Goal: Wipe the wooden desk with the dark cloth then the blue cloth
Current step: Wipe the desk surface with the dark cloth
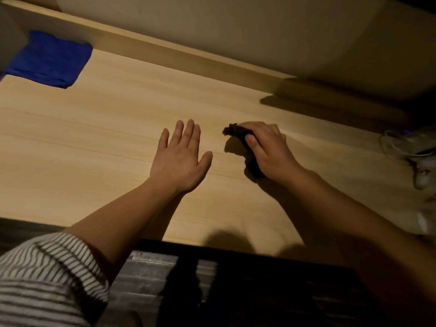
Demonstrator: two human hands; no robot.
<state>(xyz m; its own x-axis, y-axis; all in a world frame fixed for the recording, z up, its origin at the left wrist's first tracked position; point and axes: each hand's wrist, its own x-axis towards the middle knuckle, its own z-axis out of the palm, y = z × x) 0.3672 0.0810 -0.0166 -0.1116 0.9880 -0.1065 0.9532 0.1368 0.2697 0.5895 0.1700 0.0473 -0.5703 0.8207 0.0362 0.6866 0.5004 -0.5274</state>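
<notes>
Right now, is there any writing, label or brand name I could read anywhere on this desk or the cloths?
None can be read.
Blue cloth: no label or print shows.
Dark cloth, bunched in the right hand: no text visible.
Wooden desk: only grain.
Pale clutter at the right edge: too dim and blurred to tell.

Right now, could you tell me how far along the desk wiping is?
The dark-cloth pass is in hand: the right hand grips the bunched dark cloth against the wooden desk, while the left hand lies open and flat beside it. How much is already wiped cannot be told. The blue cloth lies folded at the far left corner, untouched, so that pass remains.
</notes>
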